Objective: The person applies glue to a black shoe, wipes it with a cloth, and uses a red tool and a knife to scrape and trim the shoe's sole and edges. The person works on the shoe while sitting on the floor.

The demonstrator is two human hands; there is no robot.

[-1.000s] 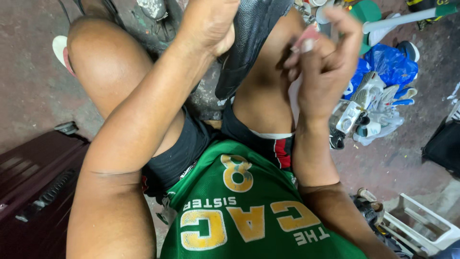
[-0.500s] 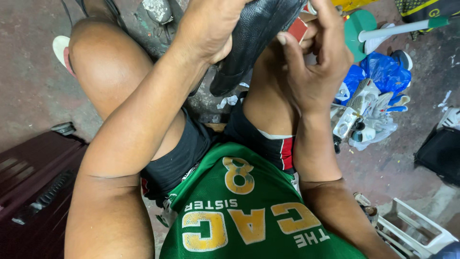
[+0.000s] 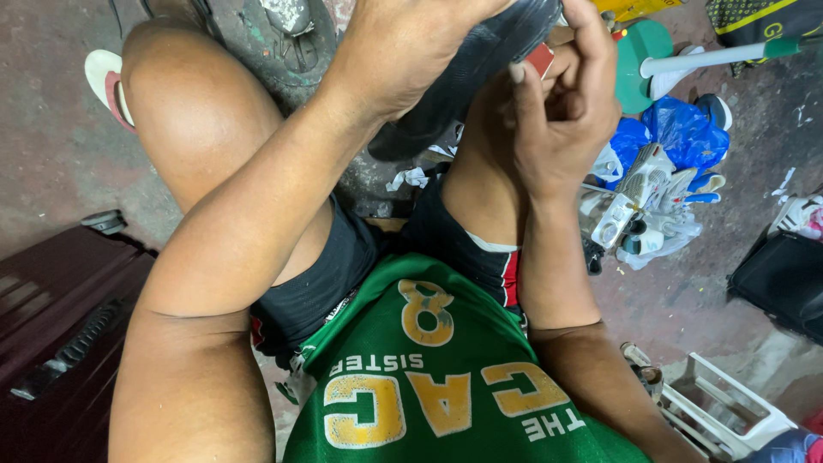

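Stained concrete floor (image 3: 51,171) of a cluttered workspace, seen from the head camera over the seated person's raised knees and green numbered jersey (image 3: 429,377). A dark maroon case (image 3: 51,343) lies at lower left of the view, a white plastic crate (image 3: 729,411) at lower right, and a heap of blue plastic bags with white shoes (image 3: 660,189) beside the right leg; a green-and-white stand (image 3: 669,51) rises behind it.

The left hand (image 3: 403,51) is closed around a black, curved rubber-like piece, apparently a shoe or sole (image 3: 463,77), holding it above and between the knees, against the right one. The right hand (image 3: 566,111) has its fingers curled inward beside that piece, the thumb raised against its edge; a small red-and-white object (image 3: 540,58) shows just behind the thumb, but whether the hand pinches it cannot be told.

Progress, as a judgement: the black piece is in hand and being worked at its far end, so the work appears mid-course rather than finished; no completed result is visible.

Hidden or unclear: the top of the black piece and both sets of fingertips are cut off by the upper frame edge; the contact point between right hand and piece is masked by the fingers; any tool is out of sight.
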